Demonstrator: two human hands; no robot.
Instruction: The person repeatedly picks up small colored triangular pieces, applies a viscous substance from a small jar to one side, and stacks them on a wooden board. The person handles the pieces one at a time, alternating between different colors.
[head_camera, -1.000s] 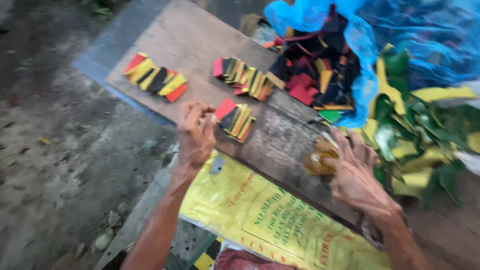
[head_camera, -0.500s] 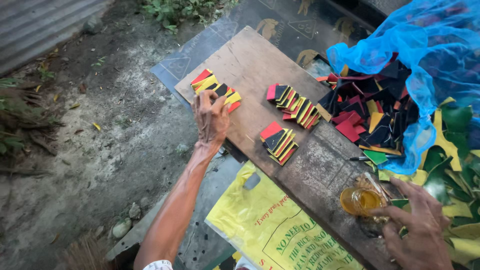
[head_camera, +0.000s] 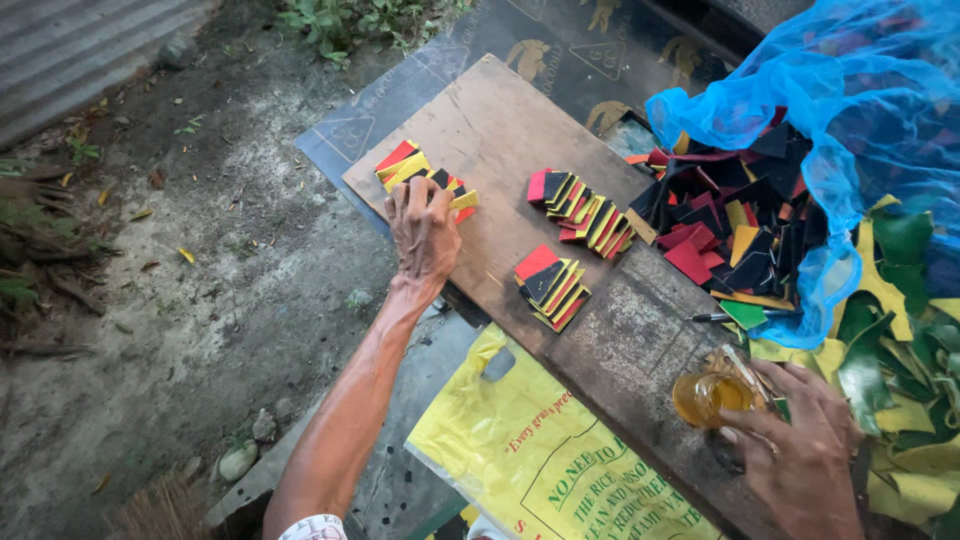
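Starting at the left, bare dirt ground (head_camera: 180, 300) runs past the work, and our counter (head_camera: 500, 130) — a weathered wooden board laid over a dark printed sheet (head_camera: 560, 50) — slants across the middle, giving a flat, firm face for sorting. Our left hand (head_camera: 425, 235) lies palm-down with fingers spread over the far-left fan of cut pieces (head_camera: 405, 165), red, yellow and black; the fingertips press on its near edge, holding nothing in a grip, which looks to us like squaring or steadying the row so it stays overlapped. Two more fans sit further along the board, one at the centre (head_camera: 580, 210) and one nearer us (head_camera: 552, 285), each kept apart from the others, so the batches seem meant to stay separate. Below the board a yellow plastic bag (head_camera: 540, 460) lies flat. Further right a loose heap of the same coloured pieces (head_camera: 720, 230) spills from under a blue net (head_camera: 830, 90), close enough to draw from, and a pen (head_camera: 735, 316) rests at its edge. Our right hand (head_camera: 800, 450) is wrapped partway around a small jar of amber liquid (head_camera: 710, 398) standing on the board's near end — fingers curled about its side, keeping it upright and close. Green and yellow offcuts (head_camera: 900, 380) pile at the far right.
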